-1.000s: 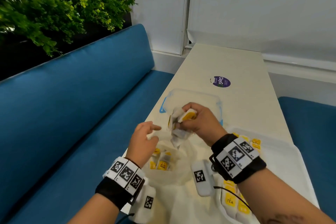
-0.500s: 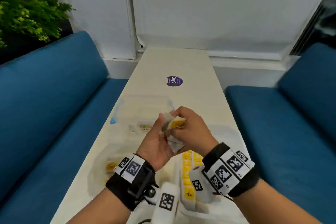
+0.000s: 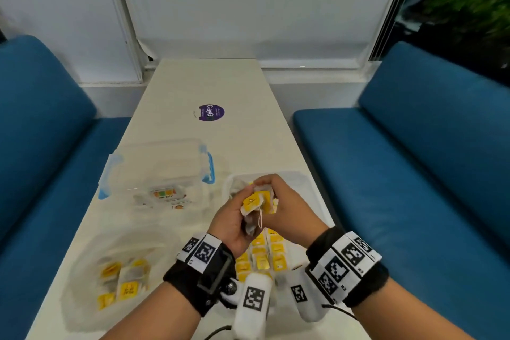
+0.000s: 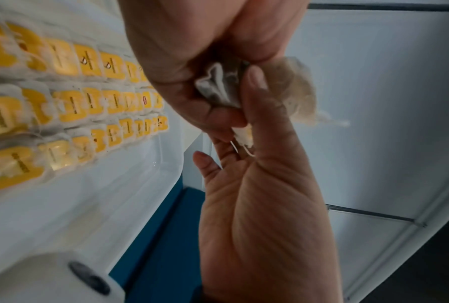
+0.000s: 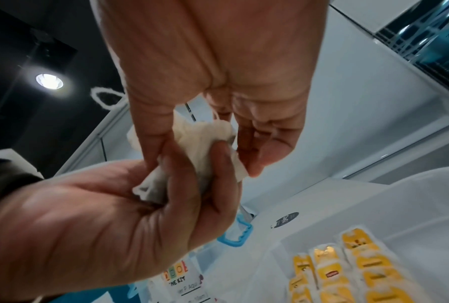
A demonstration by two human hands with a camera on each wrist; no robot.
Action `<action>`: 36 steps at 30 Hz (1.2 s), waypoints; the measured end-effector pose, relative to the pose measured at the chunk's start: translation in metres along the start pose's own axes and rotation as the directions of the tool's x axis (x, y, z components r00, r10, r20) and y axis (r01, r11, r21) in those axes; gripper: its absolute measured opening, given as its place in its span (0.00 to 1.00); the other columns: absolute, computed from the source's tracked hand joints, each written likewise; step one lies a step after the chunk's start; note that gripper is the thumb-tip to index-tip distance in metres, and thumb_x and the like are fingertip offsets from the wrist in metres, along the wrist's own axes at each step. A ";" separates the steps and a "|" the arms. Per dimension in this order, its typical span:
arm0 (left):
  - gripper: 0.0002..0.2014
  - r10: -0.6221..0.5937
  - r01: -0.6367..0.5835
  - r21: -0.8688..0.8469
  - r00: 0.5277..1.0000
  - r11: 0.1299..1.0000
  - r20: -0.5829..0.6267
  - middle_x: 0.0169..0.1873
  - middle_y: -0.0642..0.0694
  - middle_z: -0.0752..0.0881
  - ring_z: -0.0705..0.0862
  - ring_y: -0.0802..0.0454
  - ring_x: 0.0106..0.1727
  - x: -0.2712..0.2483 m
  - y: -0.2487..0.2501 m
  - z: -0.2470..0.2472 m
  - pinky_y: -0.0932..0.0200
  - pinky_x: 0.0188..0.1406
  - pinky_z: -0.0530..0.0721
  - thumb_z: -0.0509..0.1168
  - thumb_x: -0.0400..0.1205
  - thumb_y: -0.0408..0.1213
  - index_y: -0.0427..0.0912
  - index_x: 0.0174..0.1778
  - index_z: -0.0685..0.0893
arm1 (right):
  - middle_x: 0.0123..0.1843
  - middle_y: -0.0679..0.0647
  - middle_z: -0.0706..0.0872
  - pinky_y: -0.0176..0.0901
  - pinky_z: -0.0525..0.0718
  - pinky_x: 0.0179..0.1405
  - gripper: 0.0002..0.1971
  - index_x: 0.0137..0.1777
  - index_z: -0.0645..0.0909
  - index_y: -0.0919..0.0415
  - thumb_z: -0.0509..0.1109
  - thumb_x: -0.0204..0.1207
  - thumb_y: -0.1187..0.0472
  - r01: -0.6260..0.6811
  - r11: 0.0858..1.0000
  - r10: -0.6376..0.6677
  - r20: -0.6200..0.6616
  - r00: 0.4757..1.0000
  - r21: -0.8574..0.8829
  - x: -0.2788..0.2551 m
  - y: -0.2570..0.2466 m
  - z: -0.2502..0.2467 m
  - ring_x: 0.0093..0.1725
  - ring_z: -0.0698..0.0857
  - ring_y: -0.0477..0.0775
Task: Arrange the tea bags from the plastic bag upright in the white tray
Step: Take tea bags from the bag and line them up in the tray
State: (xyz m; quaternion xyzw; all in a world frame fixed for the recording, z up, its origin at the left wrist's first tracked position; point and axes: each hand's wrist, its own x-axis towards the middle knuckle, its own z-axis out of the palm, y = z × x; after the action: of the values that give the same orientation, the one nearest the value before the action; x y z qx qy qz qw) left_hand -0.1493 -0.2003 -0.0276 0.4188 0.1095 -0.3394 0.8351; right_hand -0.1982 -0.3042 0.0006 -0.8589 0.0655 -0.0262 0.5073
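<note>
Both hands are meeting at centre frame in the head view, just above the far end of the white tray (image 3: 317,188). The left hand (image 3: 231,225) is cupping a small bunch of tea bags (image 3: 255,201) in curled fingers, thumb pressing on top; the right hand (image 3: 287,210) is pinching into the same bunch from the right, fingers closed on the paper. In the left wrist view the left thumb (image 4: 257,92) is bearing against a folded bag, and in the right wrist view the left fingers (image 5: 213,164) are wrapping crumpled bags while the right fingers are closing on them from above; how many bags are in the bunch cannot be told. A loose string is hanging below the bunch. Progress: the near part of the tray, lower centre of the head view, is already holding rows of standing bags (image 3: 262,257) with yellow tags up; the left wrist view is showing them as packed rows at its upper left. The far end of the tray is looking unfilled, though the hands are hiding part of it. Remaining: the plastic bag (image 3: 116,279), lower left on the table (image 3: 234,85), is still holding several bags lying flat. Judgement: well advanced, not finished; the bunch in hand needs sorting and seating first. A clear lidded box (image 3: 157,171) is sitting left of the tray, unused.
</note>
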 end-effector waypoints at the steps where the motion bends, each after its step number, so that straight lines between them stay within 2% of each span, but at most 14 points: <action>1: 0.12 -0.004 0.004 -0.003 1.000 1.000 0.011 0.13 0.47 0.81 0.77 0.58 0.13 0.000 -0.001 0.003 0.71 0.13 0.72 0.60 0.82 0.39 0.38 0.37 0.83 | 0.56 0.44 0.80 0.24 0.77 0.46 0.28 0.61 0.71 0.46 0.78 0.64 0.63 0.009 1.000 -0.009 -0.024 1.000 -0.011 -0.001 0.003 -0.002 0.49 0.79 0.35; 4: 0.14 -0.017 0.017 0.016 1.000 1.000 0.024 0.12 0.47 0.79 0.77 0.57 0.14 0.002 -0.005 0.008 0.71 0.13 0.73 0.62 0.81 0.36 0.38 0.30 0.84 | 0.60 0.46 0.77 0.26 0.75 0.51 0.27 0.59 0.72 0.43 0.75 0.64 0.66 0.054 0.997 -0.060 -0.104 0.993 -0.057 -0.004 0.004 -0.009 0.53 0.76 0.39; 7: 0.10 -0.040 0.040 0.011 0.999 0.999 -0.037 0.10 0.47 0.72 0.77 0.53 0.25 0.008 -0.006 0.001 0.71 0.14 0.72 0.64 0.79 0.37 0.38 0.34 0.81 | 0.42 0.46 0.78 0.27 0.74 0.38 0.18 0.45 0.75 0.42 0.72 0.67 0.68 0.061 0.998 -0.061 -0.152 0.986 -0.006 -0.004 -0.003 -0.017 0.38 0.75 0.41; 9: 0.09 -0.041 0.044 0.038 0.996 0.998 -0.077 0.11 0.46 0.71 0.73 0.54 0.23 0.013 -0.008 -0.005 0.68 0.15 0.69 0.65 0.79 0.40 0.38 0.37 0.81 | 0.33 0.48 0.77 0.33 0.74 0.33 0.09 0.40 0.75 0.47 0.73 0.70 0.61 -0.010 0.999 0.016 -0.144 0.989 0.047 -0.003 -0.007 -0.018 0.32 0.75 0.44; 12: 0.07 0.024 -0.015 0.096 0.995 0.995 -0.096 0.10 0.46 0.71 0.68 0.56 0.11 0.015 -0.010 -0.008 0.68 0.14 0.69 0.62 0.82 0.39 0.40 0.46 0.82 | 0.31 0.53 0.78 0.37 0.73 0.31 0.20 0.32 0.71 0.56 0.74 0.70 0.44 -0.145 0.988 0.139 -0.085 0.987 -0.057 0.001 -0.004 -0.010 0.31 0.76 0.48; 14: 0.07 0.084 -0.073 0.139 0.994 0.988 -0.076 0.11 0.47 0.73 0.69 0.55 0.11 0.016 -0.011 -0.006 0.68 0.14 0.71 0.61 0.83 0.38 0.42 0.52 0.82 | 0.30 0.55 0.76 0.40 0.71 0.31 0.21 0.30 0.69 0.58 0.76 0.69 0.47 -0.153 0.981 0.146 -0.064 0.987 -0.123 0.004 -0.002 -0.005 0.30 0.73 0.49; 18: 0.08 0.090 -0.074 0.169 0.992 0.983 -0.087 0.16 0.48 0.81 0.76 0.56 0.15 0.018 -0.015 -0.011 0.67 0.16 0.75 0.62 0.83 0.40 0.41 0.47 0.83 | 0.28 0.51 0.75 0.43 0.75 0.33 0.13 0.30 0.73 0.57 0.75 0.69 0.64 -0.139 0.989 0.133 -0.095 0.987 -0.054 0.008 0.001 -0.006 0.29 0.74 0.50; 21: 0.08 0.046 -0.032 0.148 0.995 0.988 -0.093 0.19 0.48 0.82 0.80 0.56 0.18 0.019 -0.015 -0.016 0.68 0.17 0.76 0.61 0.83 0.41 0.42 0.48 0.83 | 0.30 0.50 0.77 0.42 0.77 0.34 0.13 0.30 0.74 0.54 0.74 0.68 0.68 -0.111 0.994 0.112 -0.147 0.983 0.011 0.011 0.001 -0.012 0.30 0.75 0.48; 24: 0.08 0.018 -0.003 0.133 0.994 0.991 -0.111 0.24 0.45 0.78 0.77 0.51 0.25 0.020 -0.013 -0.021 0.68 0.17 0.74 0.61 0.83 0.39 0.45 0.43 0.84 | 0.29 0.52 0.77 0.30 0.69 0.22 0.13 0.30 0.74 0.57 0.73 0.68 0.72 -0.089 0.994 0.098 -0.165 0.981 0.062 0.011 0.000 -0.021 0.24 0.72 0.41; 26: 0.09 0.020 -0.002 0.144 0.992 0.990 -0.123 0.24 0.45 0.78 0.75 0.49 0.30 0.021 -0.011 -0.026 0.67 0.18 0.73 0.61 0.83 0.39 0.46 0.40 0.84 | 0.27 0.54 0.79 0.31 0.67 0.17 0.12 0.33 0.75 0.59 0.72 0.68 0.75 -0.117 0.979 0.137 -0.112 0.984 0.169 0.012 0.003 -0.030 0.22 0.74 0.42; 27: 0.09 0.021 -0.002 0.143 0.991 0.990 -0.132 0.24 0.46 0.79 0.75 0.49 0.30 0.022 -0.010 -0.030 0.68 0.18 0.74 0.61 0.83 0.39 0.46 0.40 0.85 | 0.27 0.54 0.80 0.32 0.68 0.17 0.11 0.34 0.77 0.60 0.72 0.68 0.76 -0.144 0.977 0.158 -0.079 0.984 0.154 0.013 0.007 -0.033 0.22 0.76 0.43; 31: 0.08 -0.005 0.022 0.119 0.990 0.993 -0.140 0.28 0.45 0.76 0.73 0.49 0.34 0.023 -0.008 -0.040 0.71 0.17 0.75 0.60 0.83 0.39 0.47 0.45 0.85 | 0.29 0.47 0.78 0.33 0.72 0.29 0.03 0.41 0.84 0.61 0.74 0.71 0.68 -0.245 0.936 0.235 -0.068 0.970 -0.255 0.017 0.031 -0.039 0.29 0.75 0.44; 34: 0.08 -0.014 0.031 0.107 0.988 0.994 -0.151 0.20 0.48 0.77 0.74 0.48 0.33 0.022 -0.008 -0.044 0.71 0.16 0.75 0.60 0.83 0.38 0.46 0.51 0.85 | 0.29 0.46 0.76 0.31 0.68 0.27 0.03 0.40 0.82 0.60 0.72 0.75 0.63 -0.298 0.916 0.293 -0.059 0.954 -0.269 0.011 0.044 -0.040 0.28 0.71 0.43; 36: 0.11 -0.021 0.038 0.111 0.988 0.993 -0.153 0.20 0.48 0.78 0.79 0.50 0.28 0.022 -0.010 -0.047 0.71 0.16 0.76 0.60 0.84 0.38 0.44 0.59 0.83 | 0.30 0.47 0.77 0.28 0.68 0.23 0.04 0.41 0.80 0.60 0.71 0.76 0.61 -0.340 0.904 0.347 -0.020 0.938 -0.259 0.005 0.048 -0.039 0.26 0.71 0.42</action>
State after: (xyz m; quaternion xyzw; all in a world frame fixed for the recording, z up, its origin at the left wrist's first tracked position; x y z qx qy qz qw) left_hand -0.1349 -0.1785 -0.0735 0.4883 0.1594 -0.3248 0.7942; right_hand -0.2019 -0.3611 -0.0227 -0.8927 0.2119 0.0838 0.3887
